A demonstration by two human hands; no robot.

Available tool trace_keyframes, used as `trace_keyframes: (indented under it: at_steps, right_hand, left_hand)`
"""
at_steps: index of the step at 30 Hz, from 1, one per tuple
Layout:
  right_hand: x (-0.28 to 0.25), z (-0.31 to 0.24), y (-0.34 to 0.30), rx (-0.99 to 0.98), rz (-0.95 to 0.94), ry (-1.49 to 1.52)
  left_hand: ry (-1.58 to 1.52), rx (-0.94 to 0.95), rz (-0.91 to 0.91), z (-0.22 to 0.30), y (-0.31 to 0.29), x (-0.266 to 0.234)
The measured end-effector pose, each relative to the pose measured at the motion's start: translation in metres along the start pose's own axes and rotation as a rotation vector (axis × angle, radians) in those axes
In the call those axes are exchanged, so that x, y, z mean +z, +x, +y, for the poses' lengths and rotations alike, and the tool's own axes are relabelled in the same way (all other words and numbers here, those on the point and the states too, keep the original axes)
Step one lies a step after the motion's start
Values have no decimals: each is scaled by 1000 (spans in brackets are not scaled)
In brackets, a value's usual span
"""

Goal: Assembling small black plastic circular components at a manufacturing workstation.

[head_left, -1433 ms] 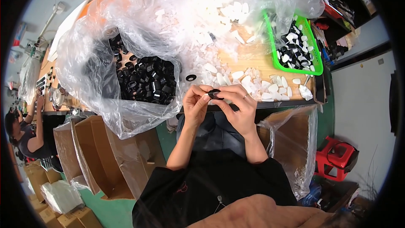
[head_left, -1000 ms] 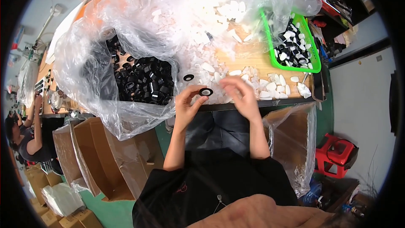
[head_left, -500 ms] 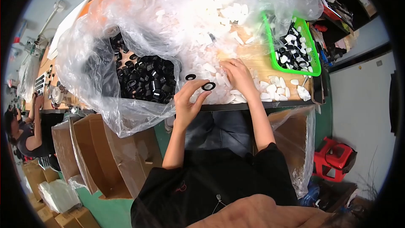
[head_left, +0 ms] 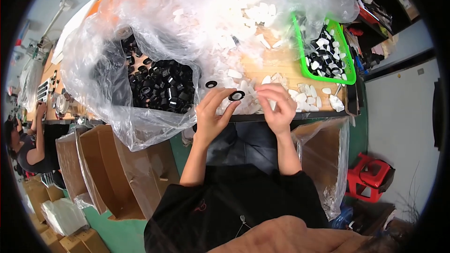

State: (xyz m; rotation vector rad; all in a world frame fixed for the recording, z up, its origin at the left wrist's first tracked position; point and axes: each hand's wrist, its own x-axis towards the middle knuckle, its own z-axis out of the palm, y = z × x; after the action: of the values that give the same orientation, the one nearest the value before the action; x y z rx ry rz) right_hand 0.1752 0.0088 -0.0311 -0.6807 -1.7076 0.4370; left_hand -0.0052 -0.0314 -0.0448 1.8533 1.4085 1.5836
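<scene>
Near the table's front edge, my left hand (head_left: 212,115) pinches a black ring-shaped cap (head_left: 236,96) with a pale centre between thumb and fingertips. My right hand (head_left: 280,107) is just to its right, thumb and fingers drawn together and pointing at the cap; whatever is in them is too small to make out. A second black ring (head_left: 211,84) lies on the table beyond my left hand. Loose white oval pieces (head_left: 308,94) are scattered around and to the right of my right hand.
To the left, a clear plastic bag (head_left: 140,129) holds many black caps (head_left: 161,84). A green basket (head_left: 304,72) of black and white parts stands at the right. Cardboard boxes (head_left: 105,168) and a red stool (head_left: 370,173) are below. Another person (head_left: 35,152) sits far left.
My right hand has come back from the white pieces toward the cap, its fingers now drawn together. My left hand keeps the black cap and has shifted slightly right.
</scene>
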Motion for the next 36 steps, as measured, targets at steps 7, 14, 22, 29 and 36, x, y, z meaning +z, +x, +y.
trace_keyframes:
  at_steps: [7, 14, 22, 29, 36]
  right_hand:
    - [3, -2, -3, -129, -62, -30]
    - [3, -7, 2, -194, -199, -161]
    - [0, -9, 1, -126, -275, -236]
    - [2, -2, -19, 210, -382, -6]
    - [-65, 71, -17, 359, -279, -503]
  left_hand:
    - [20, 31, -22, 7, -1, 3]
    - [49, 65, -22, 11, 0, -1]
    - [77, 130, -41, 11, 2, 2]
    - [130, 115, -89, -7, -10, 5]
    - [176, 59, -50, -10, -9, 4]
